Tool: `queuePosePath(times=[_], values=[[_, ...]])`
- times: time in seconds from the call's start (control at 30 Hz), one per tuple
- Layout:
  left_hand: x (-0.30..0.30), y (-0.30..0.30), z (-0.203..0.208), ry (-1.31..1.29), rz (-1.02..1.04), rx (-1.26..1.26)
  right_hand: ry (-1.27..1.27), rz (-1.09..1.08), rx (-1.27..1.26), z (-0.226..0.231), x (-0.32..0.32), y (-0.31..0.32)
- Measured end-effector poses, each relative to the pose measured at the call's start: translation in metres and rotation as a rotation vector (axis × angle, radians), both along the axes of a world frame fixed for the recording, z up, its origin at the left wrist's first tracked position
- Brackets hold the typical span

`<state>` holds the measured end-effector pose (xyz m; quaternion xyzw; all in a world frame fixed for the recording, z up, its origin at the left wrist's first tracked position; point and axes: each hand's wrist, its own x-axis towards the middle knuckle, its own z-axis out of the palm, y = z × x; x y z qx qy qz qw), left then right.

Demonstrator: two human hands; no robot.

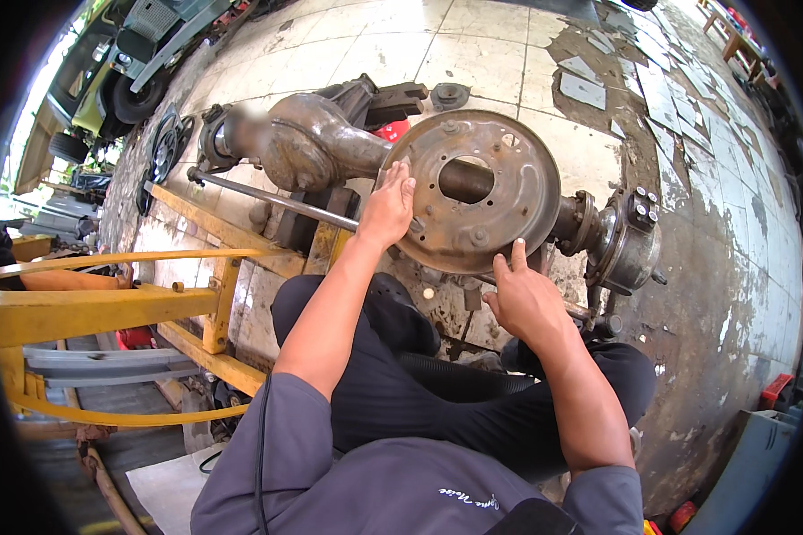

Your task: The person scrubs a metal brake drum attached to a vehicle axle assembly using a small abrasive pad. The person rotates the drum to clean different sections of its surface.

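While L hand lies flat on round plate, R hand touches btm rim w/ fingers spread.

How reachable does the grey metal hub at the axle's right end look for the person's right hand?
Probably yes: the right hand, its fingers at the lower rim of the round plate, is nearby, and nothing visible blocks its way to the grey metal hub.

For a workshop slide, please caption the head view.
Bare left hand and right hand at a round, brown metal plate beside a bulbous, grey-brown metal housing.
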<state>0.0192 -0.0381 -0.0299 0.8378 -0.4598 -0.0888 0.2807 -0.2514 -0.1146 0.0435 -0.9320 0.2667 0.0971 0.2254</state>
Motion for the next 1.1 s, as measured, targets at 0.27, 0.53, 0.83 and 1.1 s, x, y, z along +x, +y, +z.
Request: queuePosePath(times=[0.27,0.53,0.83,1.1], values=[[0.004,-0.019,0.007,0.056,0.055,-0.043,-0.017,0.007,-0.007,-0.004,-0.001,0.000],[0.019,-0.025,-0.006,-0.039,0.067,-0.034,0.008,0.018,-0.012,-0.004,0.004,0.002],[0.004,-0.008,-0.001,-0.024,0.007,-0.073,0.002,0.018,-0.036,-0.010,0.001,0.000],[0.010,-0.020,0.000,-0.011,0.084,-0.030,0.007,0.017,-0.037,-0.009,0.003,0.002]])
